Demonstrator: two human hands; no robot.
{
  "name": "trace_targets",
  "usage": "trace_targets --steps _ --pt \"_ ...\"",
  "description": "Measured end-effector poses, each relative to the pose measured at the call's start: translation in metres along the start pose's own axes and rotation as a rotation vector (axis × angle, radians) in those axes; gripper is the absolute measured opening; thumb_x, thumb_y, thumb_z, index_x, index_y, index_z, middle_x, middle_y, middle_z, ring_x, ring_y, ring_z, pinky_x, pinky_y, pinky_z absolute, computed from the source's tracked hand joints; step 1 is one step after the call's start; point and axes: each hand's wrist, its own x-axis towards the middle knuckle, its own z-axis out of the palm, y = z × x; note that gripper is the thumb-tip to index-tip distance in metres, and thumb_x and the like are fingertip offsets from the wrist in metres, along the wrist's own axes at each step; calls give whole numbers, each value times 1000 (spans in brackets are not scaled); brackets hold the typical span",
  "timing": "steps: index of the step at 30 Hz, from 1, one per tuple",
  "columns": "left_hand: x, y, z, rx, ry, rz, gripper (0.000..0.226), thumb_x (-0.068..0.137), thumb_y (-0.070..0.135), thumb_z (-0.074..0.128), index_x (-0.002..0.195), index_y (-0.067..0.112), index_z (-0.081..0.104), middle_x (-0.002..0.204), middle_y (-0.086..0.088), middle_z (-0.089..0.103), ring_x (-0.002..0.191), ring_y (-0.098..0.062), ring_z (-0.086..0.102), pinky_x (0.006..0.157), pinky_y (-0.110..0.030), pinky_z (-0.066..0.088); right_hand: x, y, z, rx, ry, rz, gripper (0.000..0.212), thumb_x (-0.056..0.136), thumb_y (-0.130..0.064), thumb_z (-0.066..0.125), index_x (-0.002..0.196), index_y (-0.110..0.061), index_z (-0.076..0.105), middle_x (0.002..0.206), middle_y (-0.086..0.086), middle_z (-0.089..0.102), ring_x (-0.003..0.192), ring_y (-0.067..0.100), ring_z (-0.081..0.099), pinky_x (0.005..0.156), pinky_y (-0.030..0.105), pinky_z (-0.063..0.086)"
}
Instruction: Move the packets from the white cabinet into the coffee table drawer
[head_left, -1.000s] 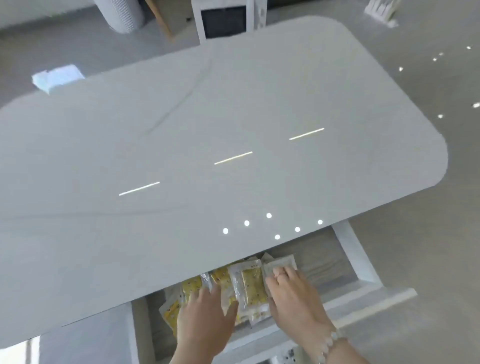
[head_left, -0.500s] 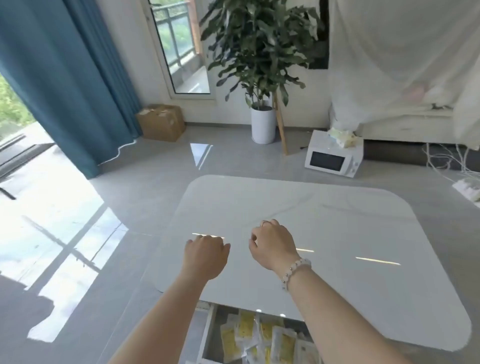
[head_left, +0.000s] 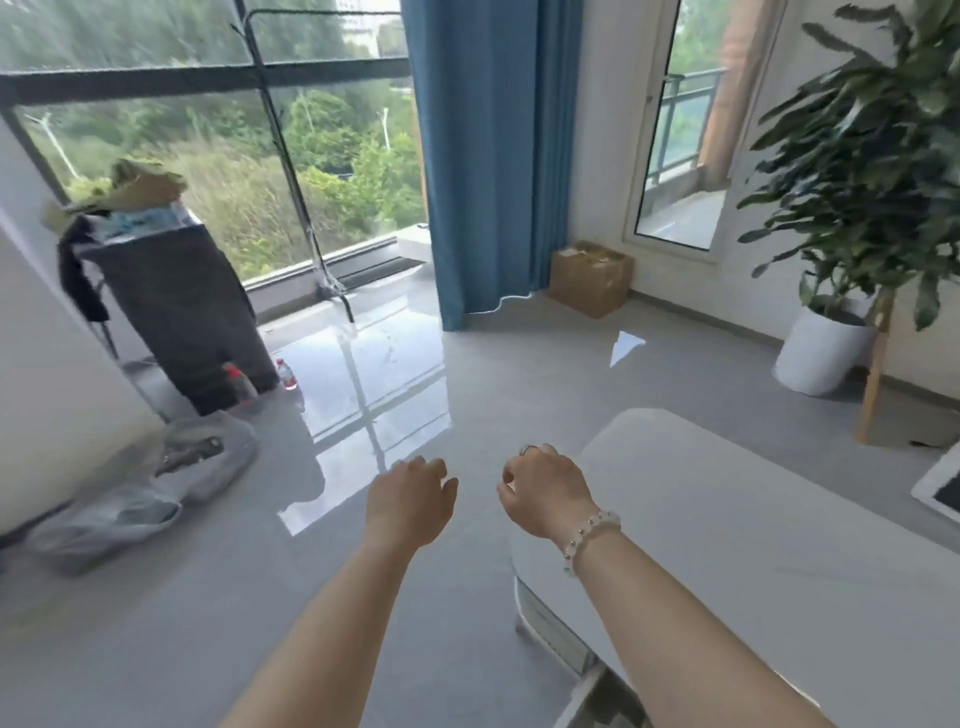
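Left hand and right hand both empty, fingers loosely curled, raised mid-stride; coffee table at four o'clock; likely fetching more packets.

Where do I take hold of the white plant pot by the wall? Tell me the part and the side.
Clasp the white pot around its smooth round wall, just under the rim; no handles show. Come from its left and front: a wooden pole stands close on its right, and the leaves crowd above.
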Motion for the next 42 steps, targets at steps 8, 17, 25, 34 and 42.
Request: trace_targets --steps 8,17,25,34,42 --pt "-7 -184 -16 -12 34 -332 39 99 40 32 123 21 55 124 0 56 116 -22 52 89 -33 43 90 -173 37 -67 -74 -343 38 98 -31 39 123 -11 59 127 7 54 124 23 43 100 35 38" --pt "-69 -330 -23 -7 19 -679 39 99 38 32 123 16 54 124 -7 54 118 -26 50 93 -35 41 118 -336 77 -110 -134 -679 35 96 -30 41 116 -11 63 115 9 58 116 25 49 91 37 45" --pt "-139 -418 -19 -11 21 -968 39 99 38 33 122 14 55 124 -7 55 118 -26 50 91 -34 42 120 -459 114 -129 -192 -1003 39 99 -31 35 114 -12 65 115 9 59 111 24 50 87 35 44" --pt "-162 -516 -20 -26 42 -1217 38 99 37 32 111 14 59 116 -6 58 110 -24 53 86 -35 43 153 -589 148 -130 -229 -1245 38 99 -23 32 107 -8 65 112 10 59 107 25 51 86 34 42" --pt "-213 -583 -29 -28 134 -1513 37 100 35 31 110 15 61 113 -5 59 108 -25 53 83 -34 45 147 -705 175 -105 -288 -1499 36 99 -22 31 109 -6 62 116 11 58 111 27 51 86 34 42"
